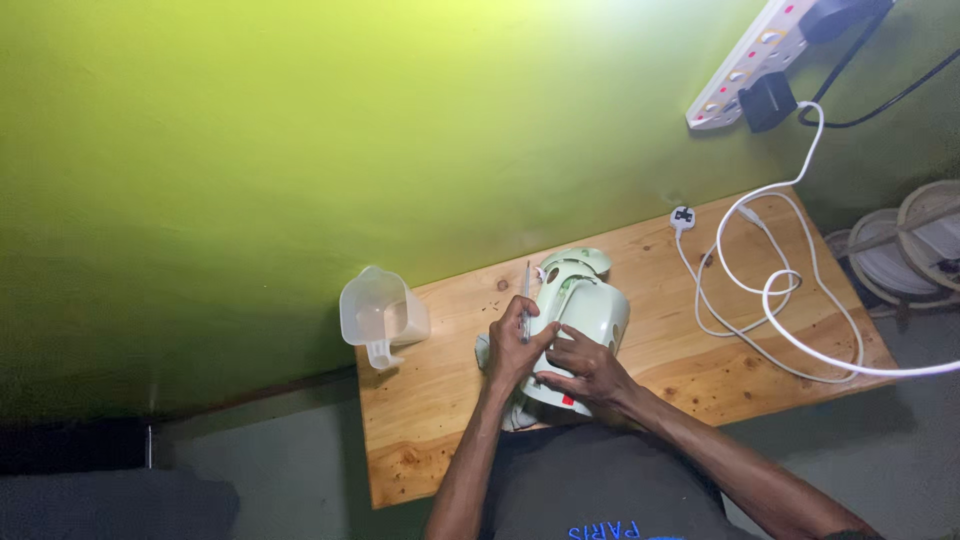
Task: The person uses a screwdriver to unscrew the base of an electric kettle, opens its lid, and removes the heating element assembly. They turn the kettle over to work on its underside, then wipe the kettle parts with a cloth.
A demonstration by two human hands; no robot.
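Note:
A pale green plastic appliance body (588, 310) lies on its side on a small wooden table (440, 420). My left hand (513, 345) grips a thin screwdriver (526, 292) whose shaft points up toward the wall, right beside the appliance's left side. My right hand (588, 370) rests on the near end of the appliance, fingers spread over it, steadying it. A small red mark shows on the appliance just under my right hand.
A translucent plastic jug (382, 315) lies tipped at the table's left corner. A white cable (775, 290) with a plug (683, 217) coils over the right side. A white power strip (745, 65) hangs on the green wall. Round reels (915, 250) sit at far right.

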